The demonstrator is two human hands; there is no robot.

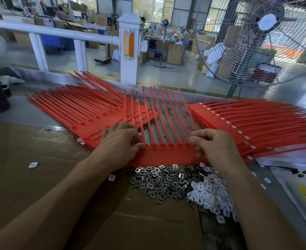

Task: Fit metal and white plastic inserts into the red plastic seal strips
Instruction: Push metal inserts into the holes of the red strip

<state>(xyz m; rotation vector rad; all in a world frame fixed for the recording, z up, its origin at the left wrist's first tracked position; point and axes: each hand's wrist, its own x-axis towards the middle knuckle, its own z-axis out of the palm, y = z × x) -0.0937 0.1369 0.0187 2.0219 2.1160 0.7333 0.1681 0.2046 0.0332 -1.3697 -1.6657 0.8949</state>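
A red seal strip sheet (166, 156) lies in front of me, its tails pointing away and its row of square sockets holding metal inserts. My left hand (120, 141) presses curled fingers on the sheet's left end at the first socket. My right hand (215, 147) sits on the right end, fingertips curled and blurred over a socket; whether it holds an insert is hidden. A heap of metal inserts (159, 183) lies just below the sheet, with white plastic inserts (211, 195) heaped to its right.
A fanned stack of red strips with bare sockets (80, 112) lies at the left, and a stack with white inserts fitted (256, 123) at the right. Cardboard (40, 168) covers the bench. A large fan (267, 38) stands behind, beyond a white railing (58, 33).
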